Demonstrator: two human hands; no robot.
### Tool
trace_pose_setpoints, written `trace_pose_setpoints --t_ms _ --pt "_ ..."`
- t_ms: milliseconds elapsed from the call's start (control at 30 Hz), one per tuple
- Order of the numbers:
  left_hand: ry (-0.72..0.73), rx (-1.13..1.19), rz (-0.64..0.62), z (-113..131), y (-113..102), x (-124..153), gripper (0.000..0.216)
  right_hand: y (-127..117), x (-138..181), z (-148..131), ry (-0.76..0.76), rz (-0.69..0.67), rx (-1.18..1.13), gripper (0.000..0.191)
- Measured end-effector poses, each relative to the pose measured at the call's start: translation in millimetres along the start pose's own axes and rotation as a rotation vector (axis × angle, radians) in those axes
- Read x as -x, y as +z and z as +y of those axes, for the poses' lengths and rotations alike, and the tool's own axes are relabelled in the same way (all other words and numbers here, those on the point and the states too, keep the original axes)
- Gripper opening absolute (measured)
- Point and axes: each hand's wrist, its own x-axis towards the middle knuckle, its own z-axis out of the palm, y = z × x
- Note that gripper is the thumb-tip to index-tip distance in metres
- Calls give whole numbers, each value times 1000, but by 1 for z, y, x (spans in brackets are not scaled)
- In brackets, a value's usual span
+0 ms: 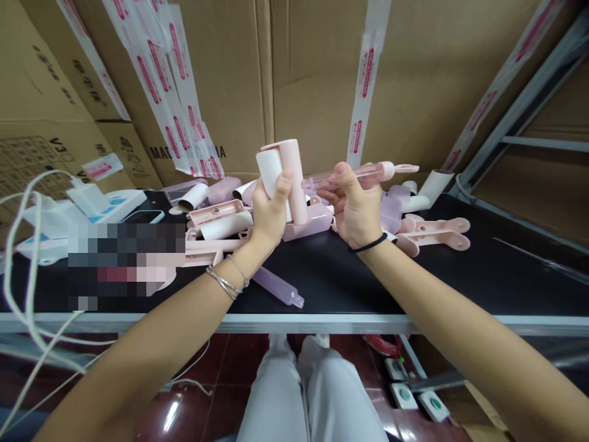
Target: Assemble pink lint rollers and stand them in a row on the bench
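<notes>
My left hand [270, 215] is closed around a pale pink plastic cover [298, 181] with a white roll [270, 169] set in it, held upright like a lint roller head. In my right hand [359, 212] is a clear pinkish tube [368, 174] with a pale pink loop end [405, 168] pointing right. The tube's left end is close to the pink cover; whether they touch I cannot tell. Below, a translucent purple piece [309, 223] lies on the black table. A loose purple tube [278, 286] lies nearer the front edge.
Pink arm-shaped parts [435, 233] and a white roll [436, 187] lie at the right, with a thin metal rod [536, 255] farther over. More pink covers [216, 212] are piled at the left. A power strip [122, 202] with white cables stands there. Taped cardboard boxes [313, 80] rise behind.
</notes>
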Motion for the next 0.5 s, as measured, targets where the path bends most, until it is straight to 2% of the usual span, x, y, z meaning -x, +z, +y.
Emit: trace_pose_setpoints --t_ms 367,500 --pt "-37 27 -1 1 4 5 46 -3 0 4 -142 -51 37 35" --pt "-92 38 -22 -2 5 4 50 -1 4 5 -77 -45 64 34"
